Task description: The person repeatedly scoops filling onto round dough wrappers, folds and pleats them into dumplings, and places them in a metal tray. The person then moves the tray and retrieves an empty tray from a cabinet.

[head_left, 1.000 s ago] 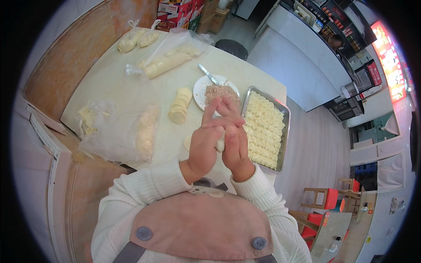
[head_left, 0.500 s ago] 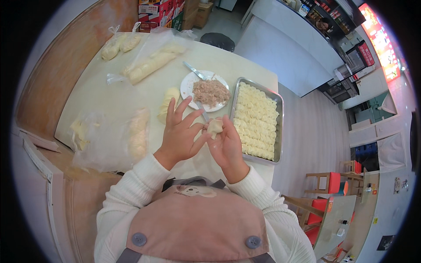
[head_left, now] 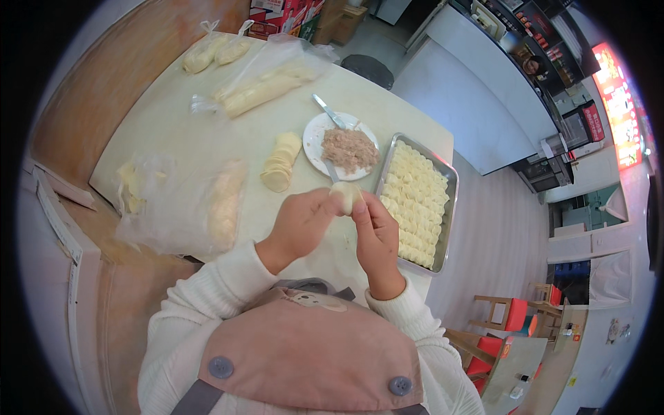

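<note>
Over the near side of the plate, a small pale dumpling (head_left: 348,198) is pinched between both hands. My left hand (head_left: 303,225), slightly blurred, has its fingers closed on the dumpling's left side. My right hand (head_left: 377,238) grips the other side with thumb and fingers. Just beyond them, a white plate (head_left: 312,142) bears a mound of minced meat filling (head_left: 349,148). One flat metal spreader (head_left: 328,111) rests on its far rim; a second blade (head_left: 331,171) shows by my fingertips. A leaning stack of round wrappers (head_left: 280,164) lies left of the plate.
On the right, a metal tray (head_left: 454,194) holds rows of dumplings (head_left: 415,207). Plastic bags of wrappers (head_left: 225,200) lie at left, with a long bag (head_left: 270,88) and small tied bags (head_left: 202,55) farther back. Red chairs (head_left: 515,315) and a counter (head_left: 470,104) stand beyond the table.
My left hand's spread fingers have closed onto the dumpling, which both hands now pinch. The whole view has shifted, so the table things appear farther right.
</note>
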`<state>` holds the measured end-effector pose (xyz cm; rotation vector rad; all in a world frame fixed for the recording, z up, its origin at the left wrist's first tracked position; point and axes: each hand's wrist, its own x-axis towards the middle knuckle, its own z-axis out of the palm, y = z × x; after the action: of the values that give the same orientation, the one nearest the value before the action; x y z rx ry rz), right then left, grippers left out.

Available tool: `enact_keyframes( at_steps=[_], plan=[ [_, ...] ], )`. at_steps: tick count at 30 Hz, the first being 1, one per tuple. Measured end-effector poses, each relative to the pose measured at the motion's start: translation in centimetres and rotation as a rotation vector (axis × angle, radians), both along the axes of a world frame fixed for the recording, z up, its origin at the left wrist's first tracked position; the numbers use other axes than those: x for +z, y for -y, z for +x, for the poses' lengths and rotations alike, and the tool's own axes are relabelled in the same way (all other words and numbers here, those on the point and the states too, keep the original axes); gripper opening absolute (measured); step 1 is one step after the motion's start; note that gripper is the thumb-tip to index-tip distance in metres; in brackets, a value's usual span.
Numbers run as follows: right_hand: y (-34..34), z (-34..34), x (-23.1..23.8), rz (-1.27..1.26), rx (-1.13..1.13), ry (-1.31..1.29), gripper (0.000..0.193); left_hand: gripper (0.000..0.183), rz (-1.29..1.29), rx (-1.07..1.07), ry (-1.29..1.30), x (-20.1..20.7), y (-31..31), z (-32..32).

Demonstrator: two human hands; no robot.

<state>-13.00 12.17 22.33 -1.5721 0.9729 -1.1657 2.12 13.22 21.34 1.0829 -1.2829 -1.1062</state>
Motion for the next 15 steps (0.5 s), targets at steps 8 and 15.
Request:
enact_keyframes(
  at_steps=[8, 15],
  plan=[
    [1.7, -1.5, 0.8, -0.652, 0.013, -0.518, 0.020, 0.039, 0.119, -0.221, -0.098, 1.5, -0.7, 0.5],
    [1.6, -1.7, -0.3, -0.701, 0.024, -0.317, 0.030, 0.038, -0.258, -0.213, 0.173, 1.8, 0.0, 0.8]
  ],
)
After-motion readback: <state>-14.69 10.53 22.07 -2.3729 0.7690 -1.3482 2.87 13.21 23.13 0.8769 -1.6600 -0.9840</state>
